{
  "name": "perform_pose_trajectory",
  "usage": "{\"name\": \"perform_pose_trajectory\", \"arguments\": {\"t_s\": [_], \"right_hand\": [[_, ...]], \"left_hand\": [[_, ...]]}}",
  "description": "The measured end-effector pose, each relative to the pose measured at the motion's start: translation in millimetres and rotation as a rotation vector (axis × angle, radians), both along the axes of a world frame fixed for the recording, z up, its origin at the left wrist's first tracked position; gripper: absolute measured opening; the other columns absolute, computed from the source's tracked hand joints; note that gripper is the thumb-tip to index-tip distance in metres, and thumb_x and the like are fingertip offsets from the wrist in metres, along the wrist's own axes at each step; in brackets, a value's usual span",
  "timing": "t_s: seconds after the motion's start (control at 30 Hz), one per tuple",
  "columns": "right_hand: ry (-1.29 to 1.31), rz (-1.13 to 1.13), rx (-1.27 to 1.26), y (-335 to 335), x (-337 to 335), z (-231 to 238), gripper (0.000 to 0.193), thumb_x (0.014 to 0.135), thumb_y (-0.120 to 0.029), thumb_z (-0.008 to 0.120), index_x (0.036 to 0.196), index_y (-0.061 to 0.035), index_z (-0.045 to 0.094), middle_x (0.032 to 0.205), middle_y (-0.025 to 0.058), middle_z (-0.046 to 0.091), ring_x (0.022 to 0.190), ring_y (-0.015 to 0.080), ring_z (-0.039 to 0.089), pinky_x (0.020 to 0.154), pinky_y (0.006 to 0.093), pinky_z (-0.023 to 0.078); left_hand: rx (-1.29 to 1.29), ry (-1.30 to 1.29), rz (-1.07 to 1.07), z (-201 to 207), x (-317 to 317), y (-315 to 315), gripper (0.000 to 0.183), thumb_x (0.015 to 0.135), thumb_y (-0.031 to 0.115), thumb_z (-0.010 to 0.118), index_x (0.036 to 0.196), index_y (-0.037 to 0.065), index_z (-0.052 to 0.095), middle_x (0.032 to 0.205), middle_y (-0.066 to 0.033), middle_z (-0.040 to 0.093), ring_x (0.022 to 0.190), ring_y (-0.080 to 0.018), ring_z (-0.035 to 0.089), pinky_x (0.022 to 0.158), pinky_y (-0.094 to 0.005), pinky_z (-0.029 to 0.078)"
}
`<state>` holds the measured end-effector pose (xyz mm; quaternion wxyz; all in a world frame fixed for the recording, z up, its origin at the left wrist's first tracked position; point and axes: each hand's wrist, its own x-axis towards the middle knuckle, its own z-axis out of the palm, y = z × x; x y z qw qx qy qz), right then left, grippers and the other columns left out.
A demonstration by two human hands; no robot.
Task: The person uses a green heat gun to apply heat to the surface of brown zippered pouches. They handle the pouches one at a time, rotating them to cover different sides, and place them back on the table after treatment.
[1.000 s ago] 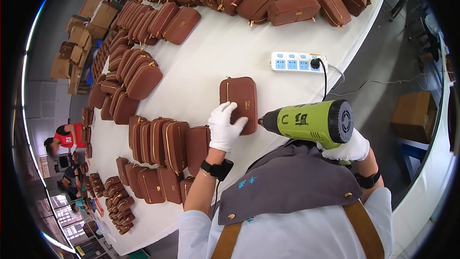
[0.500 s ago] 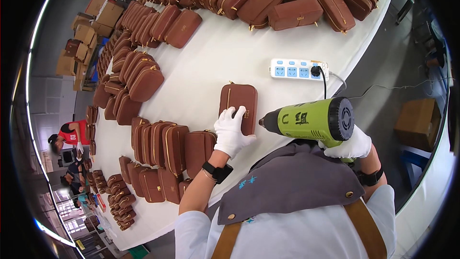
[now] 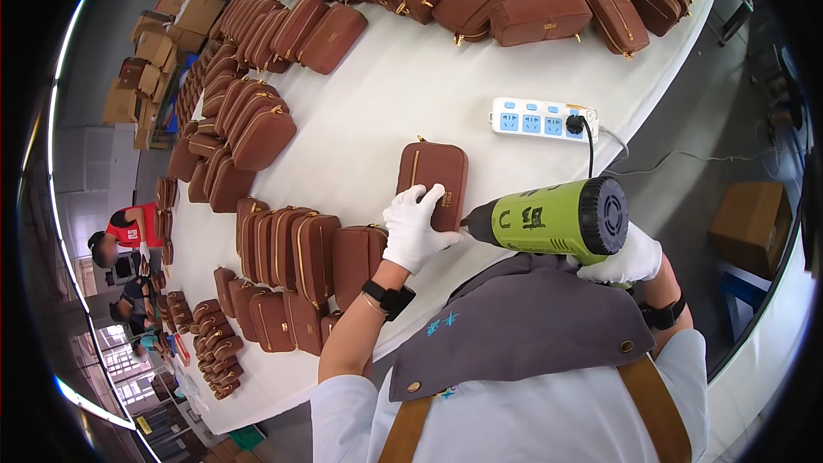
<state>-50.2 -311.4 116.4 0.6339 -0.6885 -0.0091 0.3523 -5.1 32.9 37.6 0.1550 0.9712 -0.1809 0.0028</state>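
In a white glove, my left hand (image 3: 415, 230) grips the near end of a flat brown zip case (image 3: 435, 173). Its fingers lie on top of the case and the thumb sits by the near edge. The case rests flat on the white table, with a gold zipper line along one side and small gold lettering. My right hand (image 3: 630, 259), also gloved in white, is wrapped around the handle of a green and black heat gun (image 3: 549, 219). Its nozzle points left, close to the case's near right corner. The gun body partly hides the right fingers.
A white power strip (image 3: 545, 120) with a black plug lies beyond the gun, its cord trailing right. Many brown cases stand in rows (image 3: 287, 244) on the white table (image 3: 360, 129) at left and far side. Cardboard boxes (image 3: 751, 225) stand beyond the right edge. Other people (image 3: 129, 231) work at far left.
The view has shifted slightly. The heat gun's nozzle has come nearer to the case's near right corner. My left hand stays on the case.
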Motion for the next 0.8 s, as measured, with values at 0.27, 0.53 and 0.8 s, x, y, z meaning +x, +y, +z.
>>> {"name": "perform_pose_trajectory", "arguments": {"t_s": [0.27,0.53,0.8], "right_hand": [[0.071,-0.056,-0.026,6,-2,4,0.036,0.064,-0.002,0.08,0.097,-0.0013,0.066,0.087,0.0034,0.07,0.078,0.0121,0.064,0.074,0.0287,0.054],[-0.031,-0.04,0.047,3,-11,-12,0.036,0.065,-0.001,0.08,0.098,-0.0023,0.067,0.087,0.0034,0.071,0.078,0.0126,0.065,0.073,0.0287,0.054],[-0.175,0.048,0.039,21,4,-22,0.042,0.068,-0.006,0.084,0.106,-0.0038,0.065,0.099,0.0053,0.071,0.088,0.0151,0.065,0.08,0.03,0.054]], "left_hand": [[-0.376,0.086,0.127,-39,39,22,0.021,0.082,0.024,0.075,0.087,0.005,0.069,0.082,-0.0127,0.065,0.079,-0.0313,0.06,0.069,-0.043,0.049],[-0.6,0.129,0.489,-39,10,89,0.017,0.094,0.014,0.065,0.1,0.0,0.07,0.094,-0.006,0.068,0.084,-0.013,0.061,0.079,-0.0283,0.049],[-0.116,0.199,0.234,-24,-31,73,0.091,0.057,0.031,0.091,0.135,0.007,0.051,0.122,-0.0167,0.06,0.11,-0.0327,0.059,0.093,-0.0397,0.05]]}}
